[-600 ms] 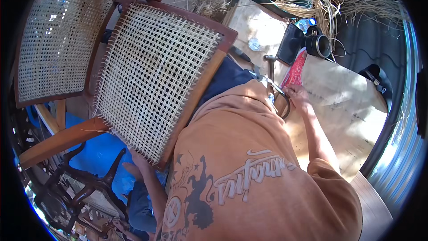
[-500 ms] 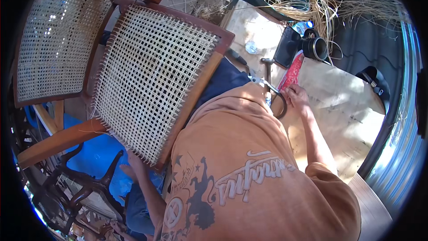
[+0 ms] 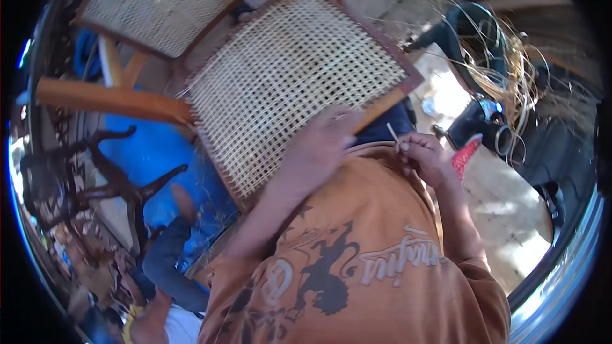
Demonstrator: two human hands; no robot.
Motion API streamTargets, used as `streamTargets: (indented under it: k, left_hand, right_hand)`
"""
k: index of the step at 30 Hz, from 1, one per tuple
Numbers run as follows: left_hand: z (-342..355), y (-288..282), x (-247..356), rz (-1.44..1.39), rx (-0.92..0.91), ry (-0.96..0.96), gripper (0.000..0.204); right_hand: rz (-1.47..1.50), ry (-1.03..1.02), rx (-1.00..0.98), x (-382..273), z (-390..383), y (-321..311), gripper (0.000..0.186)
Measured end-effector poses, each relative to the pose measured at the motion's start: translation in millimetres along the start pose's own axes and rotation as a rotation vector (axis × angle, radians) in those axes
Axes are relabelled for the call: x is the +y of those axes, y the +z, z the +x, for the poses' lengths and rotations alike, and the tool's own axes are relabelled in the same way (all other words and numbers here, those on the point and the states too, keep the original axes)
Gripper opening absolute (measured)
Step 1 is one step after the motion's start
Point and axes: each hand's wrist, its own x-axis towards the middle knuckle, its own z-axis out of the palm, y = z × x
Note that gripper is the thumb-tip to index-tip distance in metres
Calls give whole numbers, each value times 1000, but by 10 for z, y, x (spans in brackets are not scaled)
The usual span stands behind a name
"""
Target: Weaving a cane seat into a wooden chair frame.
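Left hand (image 3: 322, 146) resting curled on woven cane seat panel (image 3: 293, 83) at its near wooden frame edge, right hand (image 3: 426, 158) just beside, grip pinching thin cane strip (image 3: 393, 134) upright.

Hard daylight washes out the wooden board (image 3: 510, 216) at right into glare; the left side sits in blue-tinted shade. Fisheye bending and black corners ring the frame; edges blur.
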Motion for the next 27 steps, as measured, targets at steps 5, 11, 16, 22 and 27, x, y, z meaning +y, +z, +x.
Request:
streamTargets:
  k: [5,11,16,22,27]
  left_hand:
    - [130,32,15,29,61,72,20]
    - [25,147,-67,131,122,28,8]
    - [40,197,-31,198,138,41,7]
    - [88,336,170,289,180,-5,11]
    - [122,221,-21,-578,-166,-711,31]
  right_hand:
    - [-217,16,-201,-201,252,240,18]
    - [-877,-543,46,-85,365,396,18]
    - [-962,-596,194,-26,419,454,13]
    - [-1002,-927,377,23,670,587,13]
    - [-862,-1009,199,113,658,415,17]
